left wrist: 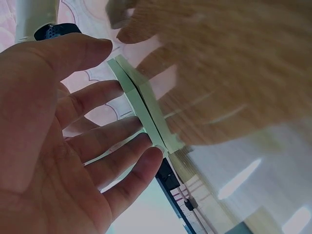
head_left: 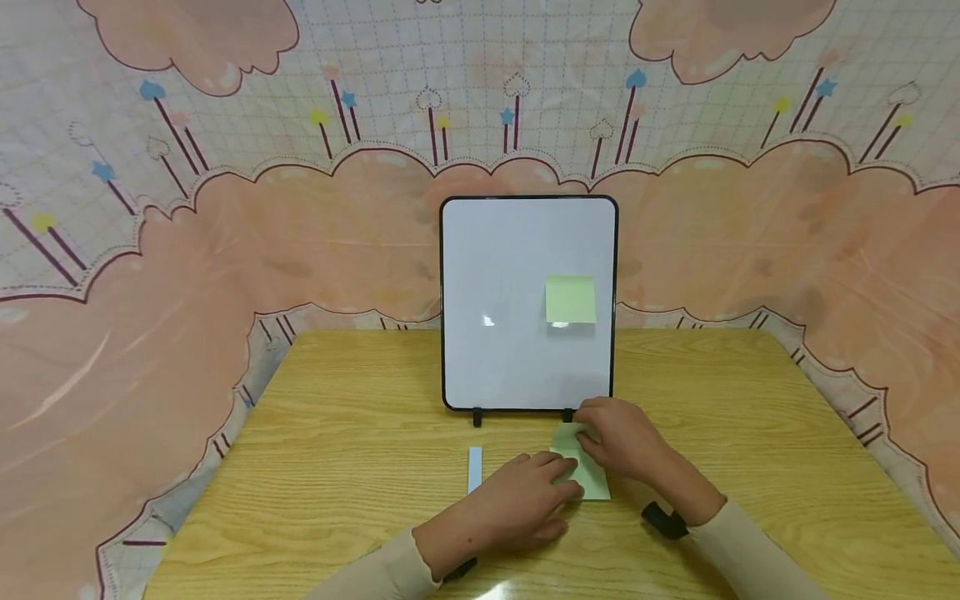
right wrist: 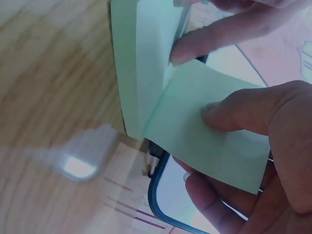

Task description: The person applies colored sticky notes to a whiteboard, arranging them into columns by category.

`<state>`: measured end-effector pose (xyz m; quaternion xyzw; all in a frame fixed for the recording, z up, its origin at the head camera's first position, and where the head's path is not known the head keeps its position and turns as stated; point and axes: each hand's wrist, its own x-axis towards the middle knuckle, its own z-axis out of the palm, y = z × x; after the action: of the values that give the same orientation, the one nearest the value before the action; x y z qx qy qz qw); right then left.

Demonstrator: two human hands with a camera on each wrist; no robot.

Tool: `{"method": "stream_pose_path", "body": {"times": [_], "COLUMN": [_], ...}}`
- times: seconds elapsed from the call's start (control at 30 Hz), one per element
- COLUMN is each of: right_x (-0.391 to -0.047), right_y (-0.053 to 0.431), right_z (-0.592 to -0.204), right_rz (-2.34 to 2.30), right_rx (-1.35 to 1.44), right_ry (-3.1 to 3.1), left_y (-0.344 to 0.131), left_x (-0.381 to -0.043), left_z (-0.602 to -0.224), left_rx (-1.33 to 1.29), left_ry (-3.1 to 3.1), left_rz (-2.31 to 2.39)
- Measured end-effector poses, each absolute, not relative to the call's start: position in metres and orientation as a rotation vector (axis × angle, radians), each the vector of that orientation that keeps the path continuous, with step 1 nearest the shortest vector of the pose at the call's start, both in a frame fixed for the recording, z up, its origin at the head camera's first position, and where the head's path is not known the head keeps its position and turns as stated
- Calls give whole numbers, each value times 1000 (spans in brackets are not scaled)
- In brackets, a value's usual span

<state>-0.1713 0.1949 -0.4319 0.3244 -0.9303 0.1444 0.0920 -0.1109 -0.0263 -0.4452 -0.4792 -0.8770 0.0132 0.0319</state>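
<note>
A pale green sticky note pad (head_left: 595, 485) lies on the table just below the whiteboard. My right hand (head_left: 622, 437) pinches the top sheet (right wrist: 178, 112) between thumb and fingers. In the right wrist view that sheet is folded back from the pad (right wrist: 126, 83), still joined along one edge. The left hand (head_left: 521, 500) rests its fingertips on the pad, fingers extended. From the left wrist, those fingers (left wrist: 105, 136) show against the pad's edge (left wrist: 141, 107).
A black-framed whiteboard (head_left: 517, 358) stands upright on small black feet behind the hands. One green sticky note (head_left: 570, 299) is stuck on its right half. A narrow pale blue strip (head_left: 475, 467) lies left of the pad on the wooden table (head_left: 337, 467). A patterned curtain (head_left: 337, 233) hangs behind.
</note>
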Motion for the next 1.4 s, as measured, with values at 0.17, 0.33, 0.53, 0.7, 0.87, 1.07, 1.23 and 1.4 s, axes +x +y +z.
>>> {"method": "stream_pose_path", "body": {"times": [0.17, 0.33, 0.53, 0.7, 0.87, 1.07, 1.23, 1.4], "right_x": [-175, -180, -182, -183, -186, -190, -193, -194], "right_y": [198, 197, 193, 191, 191, 193, 194, 194], "right_z": [-427, -420, -415, -412, -411, -412, -415, -414], "right_rz": [440, 465, 496, 512, 501, 515, 500, 482], "right_rx": [932, 934, 931, 924, 925, 937, 944, 930], "right_ry": [-2702, -2636, -2575, -2540, -2510, -2446, -2365, -2305], "left_y": [-26, -26, -26, -26, -25, -25, -25, -25], "left_x": [-111, -111, -110, -110, -111, -111, -111, -110], "left_z": [-446, -447, -446, -447, -449, -450, -450, -451], "left_rx": [-1473, -1469, -1476, -1477, -1475, -1470, -1475, -1474], "left_ry": [-2690, -2681, -2690, -2699, -2705, -2677, -2677, -2689], "left_rz": [39, 44, 48, 43, 35, 40, 33, 19]}}
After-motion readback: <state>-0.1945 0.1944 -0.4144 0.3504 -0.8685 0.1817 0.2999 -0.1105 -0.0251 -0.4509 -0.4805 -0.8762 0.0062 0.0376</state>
